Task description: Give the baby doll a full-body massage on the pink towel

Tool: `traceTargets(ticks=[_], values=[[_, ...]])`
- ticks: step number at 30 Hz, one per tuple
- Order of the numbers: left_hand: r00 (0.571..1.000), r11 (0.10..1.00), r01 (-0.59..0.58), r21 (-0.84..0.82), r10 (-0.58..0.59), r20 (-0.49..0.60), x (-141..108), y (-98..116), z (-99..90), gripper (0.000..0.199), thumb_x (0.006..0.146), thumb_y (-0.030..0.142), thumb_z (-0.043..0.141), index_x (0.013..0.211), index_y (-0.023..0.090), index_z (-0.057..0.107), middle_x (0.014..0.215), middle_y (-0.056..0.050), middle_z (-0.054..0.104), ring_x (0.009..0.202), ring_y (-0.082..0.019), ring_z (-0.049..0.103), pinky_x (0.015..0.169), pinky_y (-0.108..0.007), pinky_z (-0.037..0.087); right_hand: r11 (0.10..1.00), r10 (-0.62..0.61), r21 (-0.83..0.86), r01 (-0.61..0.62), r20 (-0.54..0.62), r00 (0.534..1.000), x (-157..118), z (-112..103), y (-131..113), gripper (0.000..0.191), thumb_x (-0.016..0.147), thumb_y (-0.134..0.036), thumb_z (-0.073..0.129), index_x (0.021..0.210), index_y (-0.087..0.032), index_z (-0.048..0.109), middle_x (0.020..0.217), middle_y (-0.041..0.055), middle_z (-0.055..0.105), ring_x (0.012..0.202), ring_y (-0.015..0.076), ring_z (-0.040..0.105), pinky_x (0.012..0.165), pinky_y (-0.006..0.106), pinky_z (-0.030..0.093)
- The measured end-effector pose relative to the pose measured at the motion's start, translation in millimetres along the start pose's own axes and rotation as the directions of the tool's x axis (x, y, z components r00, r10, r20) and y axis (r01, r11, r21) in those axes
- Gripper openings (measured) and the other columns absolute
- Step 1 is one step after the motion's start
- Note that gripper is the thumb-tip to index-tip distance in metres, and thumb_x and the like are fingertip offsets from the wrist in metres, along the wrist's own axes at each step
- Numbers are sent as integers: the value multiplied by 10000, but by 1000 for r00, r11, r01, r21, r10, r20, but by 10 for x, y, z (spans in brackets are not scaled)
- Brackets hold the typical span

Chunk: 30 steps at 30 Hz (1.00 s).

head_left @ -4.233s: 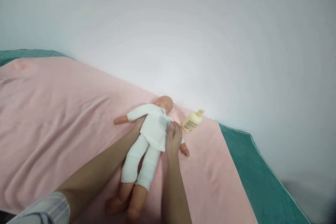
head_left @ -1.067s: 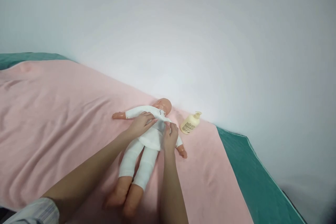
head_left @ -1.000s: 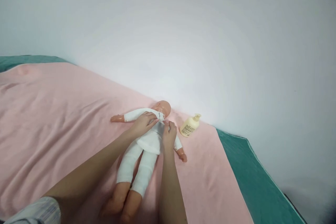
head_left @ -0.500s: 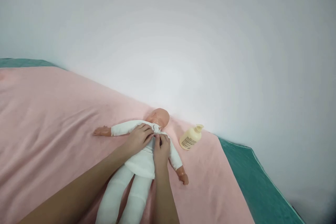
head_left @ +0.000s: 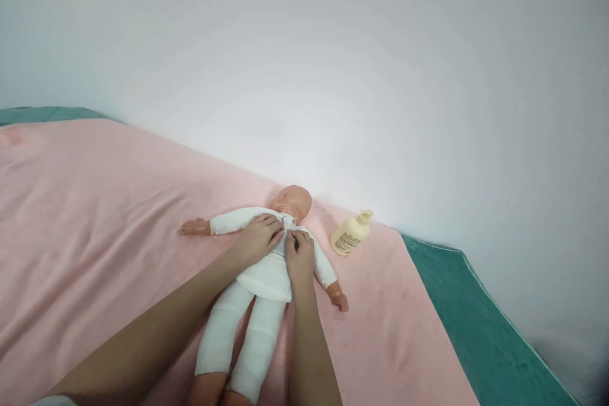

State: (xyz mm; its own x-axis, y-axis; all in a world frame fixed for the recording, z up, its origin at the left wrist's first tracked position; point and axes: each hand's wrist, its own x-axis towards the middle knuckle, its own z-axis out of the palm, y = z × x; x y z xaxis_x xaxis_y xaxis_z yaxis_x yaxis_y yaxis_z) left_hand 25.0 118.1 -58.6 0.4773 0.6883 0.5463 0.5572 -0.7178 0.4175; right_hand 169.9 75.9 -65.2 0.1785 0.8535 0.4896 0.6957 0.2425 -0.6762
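A doll (head_left: pixel 264 279) in white clothing lies on its back on a pink cloth (head_left: pixel 143 228), its head (head_left: pixel 292 202) toward the wall and its arms spread. My left hand (head_left: pixel 261 238) rests on the doll's chest, its closed fingertips at the neckline of the white top. Beside it my right hand (head_left: pixel 301 252) is pinched at the front of the same top, close to my left fingertips. The fabric between both sets of fingers is small and partly hidden.
A pale yellow pump bottle (head_left: pixel 351 233) stands on the pink cloth to the right of the doll. Green material (head_left: pixel 485 311) shows past the cloth's right edge and at the far left. A pale wall (head_left: pixel 304 76) rises behind.
The whole view has shifted, so the doll and bottle appear slightly higher and further right, and the doll's lower legs now show. Both hands stay at the chest, their fingertips slightly further apart.
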Motion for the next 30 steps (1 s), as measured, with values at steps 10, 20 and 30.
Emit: traceTargets(ticks=[10,20,30], values=[[998,998,41,-43,-42,-36,-17,-79,66,241,910,249,447,1096,157,569,1143,-116,627,1171,-265,506,1003,-444,410,998,-47,-25,49,60,997,0,26,35,318,913,-336,474,1124,-179,652,1198,94,633,1154,252,509,1030,420,336],[996,991,57,-122,-64,-55,-47,20,-69,284,912,294,449,1122,158,583,1199,-109,616,1204,-265,484,1043,-444,375,997,-30,73,33,-36,999,-74,-48,-51,376,924,-367,447,1197,-158,598,1210,118,598,1160,248,487,1028,417,354],[887,961,-40,-273,160,434,-259,359,-1018,222,859,409,557,942,280,718,1029,-12,707,977,-238,623,898,-347,461,956,-130,250,153,-105,986,-621,-351,-229,314,941,-338,446,893,-224,735,747,29,548,741,189,556,689,327,446]])
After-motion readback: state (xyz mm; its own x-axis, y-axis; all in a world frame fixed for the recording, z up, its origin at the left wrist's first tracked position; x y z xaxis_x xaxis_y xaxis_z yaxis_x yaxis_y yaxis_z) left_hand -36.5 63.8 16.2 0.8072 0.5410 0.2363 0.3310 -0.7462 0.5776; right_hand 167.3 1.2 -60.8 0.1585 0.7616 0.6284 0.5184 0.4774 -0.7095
